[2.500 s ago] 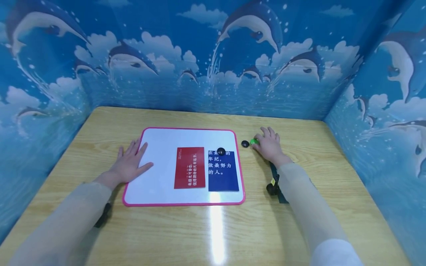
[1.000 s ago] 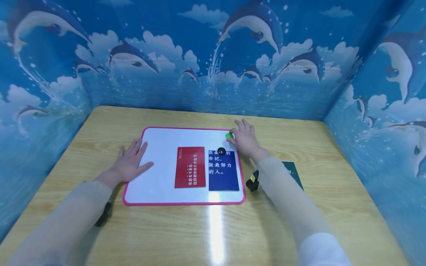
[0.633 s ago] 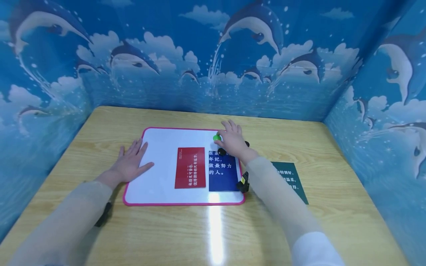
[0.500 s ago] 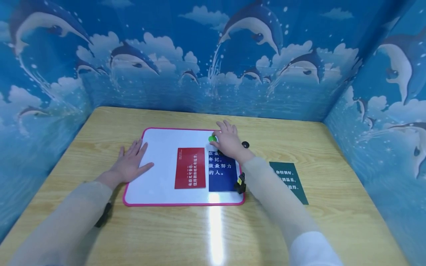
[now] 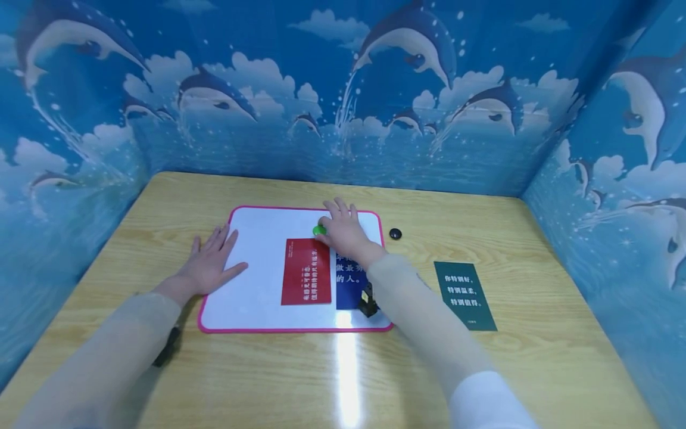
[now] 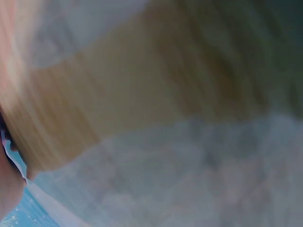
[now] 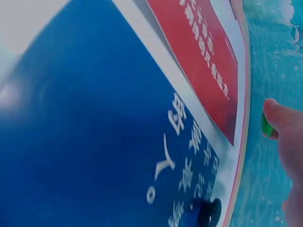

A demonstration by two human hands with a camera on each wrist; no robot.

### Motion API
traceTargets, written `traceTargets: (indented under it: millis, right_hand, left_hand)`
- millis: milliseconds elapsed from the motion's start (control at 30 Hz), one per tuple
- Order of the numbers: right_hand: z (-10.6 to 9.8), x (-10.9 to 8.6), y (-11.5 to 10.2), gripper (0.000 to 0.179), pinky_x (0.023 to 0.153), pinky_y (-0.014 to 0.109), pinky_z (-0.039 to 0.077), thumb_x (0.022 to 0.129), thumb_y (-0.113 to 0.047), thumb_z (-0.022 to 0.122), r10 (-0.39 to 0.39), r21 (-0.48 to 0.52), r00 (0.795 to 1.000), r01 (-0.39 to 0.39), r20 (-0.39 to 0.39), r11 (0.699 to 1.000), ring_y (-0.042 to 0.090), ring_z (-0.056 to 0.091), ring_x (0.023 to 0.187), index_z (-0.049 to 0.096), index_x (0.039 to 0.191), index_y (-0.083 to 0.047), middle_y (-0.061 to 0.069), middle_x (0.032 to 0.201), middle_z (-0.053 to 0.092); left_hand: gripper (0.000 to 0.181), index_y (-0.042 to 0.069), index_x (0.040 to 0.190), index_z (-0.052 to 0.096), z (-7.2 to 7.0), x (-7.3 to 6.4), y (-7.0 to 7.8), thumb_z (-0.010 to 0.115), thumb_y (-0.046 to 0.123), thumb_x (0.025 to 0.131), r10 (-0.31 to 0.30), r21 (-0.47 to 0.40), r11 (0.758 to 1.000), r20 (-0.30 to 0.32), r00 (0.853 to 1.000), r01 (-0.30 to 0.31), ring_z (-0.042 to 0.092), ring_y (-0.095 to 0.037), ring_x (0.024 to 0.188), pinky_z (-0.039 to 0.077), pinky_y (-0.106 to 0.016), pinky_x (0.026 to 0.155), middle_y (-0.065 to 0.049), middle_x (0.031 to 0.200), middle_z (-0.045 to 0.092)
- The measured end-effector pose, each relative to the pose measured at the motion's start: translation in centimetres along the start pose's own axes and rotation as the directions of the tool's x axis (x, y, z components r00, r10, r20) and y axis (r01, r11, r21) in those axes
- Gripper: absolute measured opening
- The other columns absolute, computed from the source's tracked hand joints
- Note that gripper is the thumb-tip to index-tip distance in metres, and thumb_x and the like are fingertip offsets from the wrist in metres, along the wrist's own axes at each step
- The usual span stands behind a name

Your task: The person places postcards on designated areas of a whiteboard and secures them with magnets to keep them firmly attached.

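Head view: pink-rimmed whiteboard (image 5: 241, 310) bears blue printed card (image 5: 349, 293), red printed card (image 5: 306, 271); dark-green card (image 5: 465, 296) off-board. Left hand (image 5: 208, 268) spread on board's edge; right hand (image 5: 345, 233) pinches round green disc (image 5: 318, 230) near red card's top. 1 round black disc (image 7: 209, 213) already on blue card; red seemingly unpinned.

A whiteboard (image 5: 254, 292) lies on the worktop (image 5: 268, 375), left of the loose card (image 5: 465, 296). On it, the left card (image 5: 305, 271) lies beside the middle card (image 5: 349, 286), whose far end bears the first disc (image 7: 210, 213). A second disc (image 5: 395, 233) lies just right of the whiteboard, farther than the loose card. The right grip (image 5: 345, 234) holds a third disc (image 5: 318, 230) over the whiteboard.
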State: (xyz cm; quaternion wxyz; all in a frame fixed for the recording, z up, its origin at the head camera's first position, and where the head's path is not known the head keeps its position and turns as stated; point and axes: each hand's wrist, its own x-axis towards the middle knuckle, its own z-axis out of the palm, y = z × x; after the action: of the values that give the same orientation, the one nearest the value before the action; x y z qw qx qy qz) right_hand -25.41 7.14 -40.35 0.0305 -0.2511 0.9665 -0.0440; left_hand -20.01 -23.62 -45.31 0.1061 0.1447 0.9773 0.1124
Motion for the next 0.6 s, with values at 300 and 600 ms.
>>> traceTargets:
  millis: [300, 600]
  right_hand:
    - [0.5, 0.5, -1.8, 0.038, 0.116, 0.054, 0.013, 0.092, -0.041, 0.056, -0.05, 0.006, 0.999, 0.05, 0.013, 0.999, 0.031, 0.013, 0.145, 0.061, 0.121, -0.017, 0.008, 0.153, 0.027]
    - [0.8, 0.7, -2.2, 0.042, 0.117, 0.053, 0.013, 0.092, -0.043, 0.054, -0.051, -0.029, 0.998, 0.052, 0.04, 0.998, 0.031, 0.012, 0.145, 0.058, 0.125, -0.018, 0.008, 0.154, 0.025]
  left_hand:
    - [0.091, 0.005, 0.151, 0.006, 0.1, 0.1, 0.0, 0.035, 0.067, 0.089, -0.001, -0.002, 1.0, -0.014, 1.0, 0.001, -0.002, -0.042, 0.144, -0.007, -0.069, 0.108, -0.022, 0.157, -0.001]
    - [0.091, 0.005, 0.151, 0.004, 0.1, 0.2, -0.2, 0.033, 0.066, 0.09, 0.005, 0.001, 1.0, 0.005, 1.0, -0.005, -0.004, -0.042, 0.143, -0.008, -0.069, 0.107, -0.022, 0.156, -0.004]
